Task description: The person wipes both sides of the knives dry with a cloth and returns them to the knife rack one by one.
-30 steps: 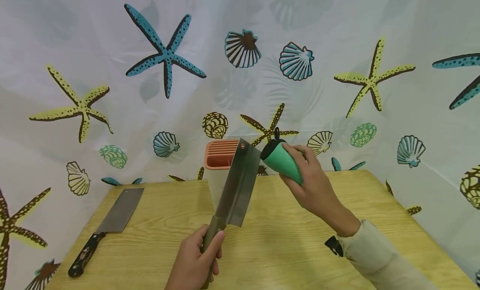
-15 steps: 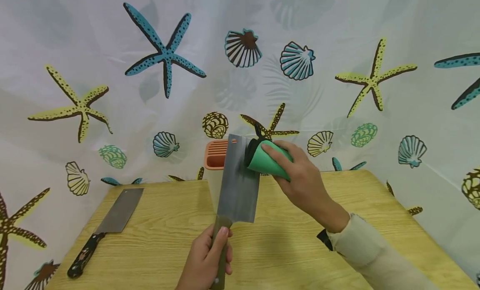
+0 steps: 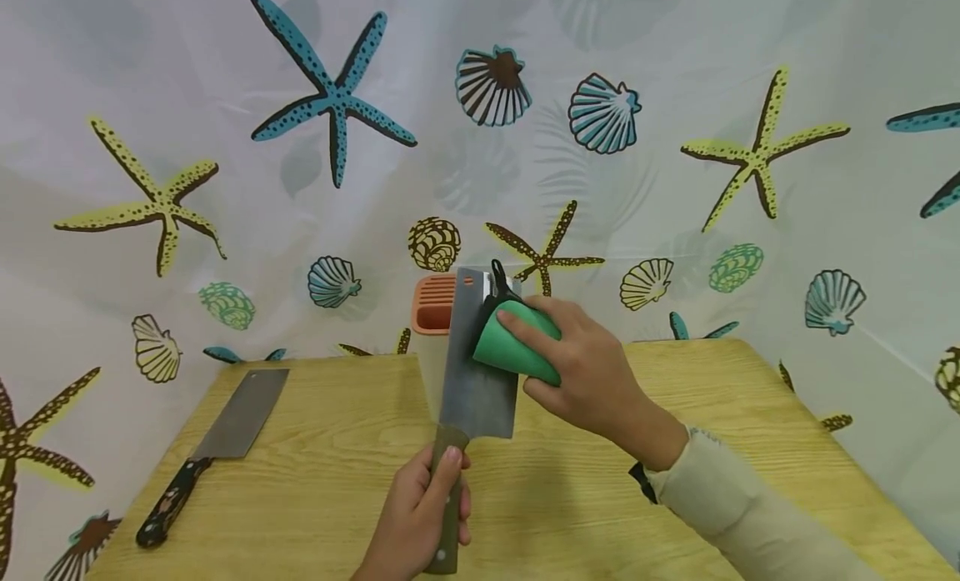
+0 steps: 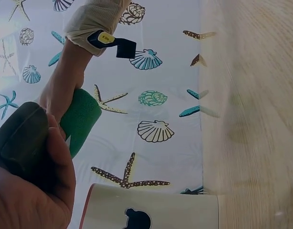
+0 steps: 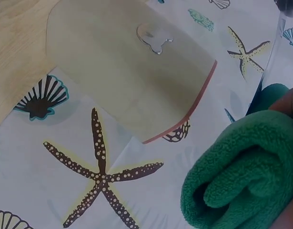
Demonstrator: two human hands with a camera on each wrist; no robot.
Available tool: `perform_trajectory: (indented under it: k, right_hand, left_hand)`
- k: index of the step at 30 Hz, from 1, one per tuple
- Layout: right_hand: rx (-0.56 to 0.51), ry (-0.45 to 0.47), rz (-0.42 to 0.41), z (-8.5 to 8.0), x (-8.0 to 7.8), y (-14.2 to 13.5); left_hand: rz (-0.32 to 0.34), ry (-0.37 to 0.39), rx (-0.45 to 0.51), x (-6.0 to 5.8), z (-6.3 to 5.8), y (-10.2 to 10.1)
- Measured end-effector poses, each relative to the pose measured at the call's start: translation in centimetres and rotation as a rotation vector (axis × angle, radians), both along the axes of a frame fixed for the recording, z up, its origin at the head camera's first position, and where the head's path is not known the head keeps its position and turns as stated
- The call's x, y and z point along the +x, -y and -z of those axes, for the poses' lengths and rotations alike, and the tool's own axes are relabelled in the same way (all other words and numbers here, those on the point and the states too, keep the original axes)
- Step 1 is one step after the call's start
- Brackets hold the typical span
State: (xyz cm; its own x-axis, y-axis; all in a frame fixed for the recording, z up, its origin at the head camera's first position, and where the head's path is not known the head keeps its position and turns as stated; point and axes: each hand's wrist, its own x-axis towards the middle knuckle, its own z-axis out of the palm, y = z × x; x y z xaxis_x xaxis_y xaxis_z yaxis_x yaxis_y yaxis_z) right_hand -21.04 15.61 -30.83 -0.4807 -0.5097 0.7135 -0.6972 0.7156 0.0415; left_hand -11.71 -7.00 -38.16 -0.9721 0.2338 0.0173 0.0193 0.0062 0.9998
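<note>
In the head view my left hand (image 3: 416, 514) grips the olive handle of a cleaver (image 3: 480, 389), fingers curled round it and thumb on top. Its broad blade stands upright, tilted slightly back. My right hand (image 3: 585, 373) holds a folded green towel (image 3: 517, 343) against the upper right part of the blade. A black loop sticks up from the towel. Terry folds of this towel (image 5: 241, 176) fill the lower right of the right wrist view. In the left wrist view the dark handle butt (image 4: 22, 138) shows within my left hand (image 4: 36, 200).
Behind the blade stands a cream knife holder (image 3: 431, 373) with an orange slotted top. A second cleaver (image 3: 240, 414) with a black handle lies on the left of the wooden table (image 3: 337, 481). A curtain (image 3: 480, 189) printed with starfish and shells hangs behind.
The cleaver has turned so its flat face shows more. My right hand has brought the towel leftward onto the blade and slid slightly down. The second cleaver stays on the table.
</note>
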Motion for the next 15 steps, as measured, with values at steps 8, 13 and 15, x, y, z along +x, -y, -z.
perform_trajectory:
  k: [8,13,15]
  right_hand:
    - [0.077,-0.009,-0.044,1.6,1.6,1.4]
    - [0.091,0.017,-0.052,2.7,1.9,1.9]
    - [0.08,0.017,-0.046,2.7,1.8,1.9]
  left_hand:
    - [-0.049,-0.007,0.012,-0.3,-0.1,0.0]
    - [-0.057,-0.005,-0.01,-0.2,0.2,0.2]
    - [-0.048,-0.008,-0.018,-0.2,0.2,0.2]
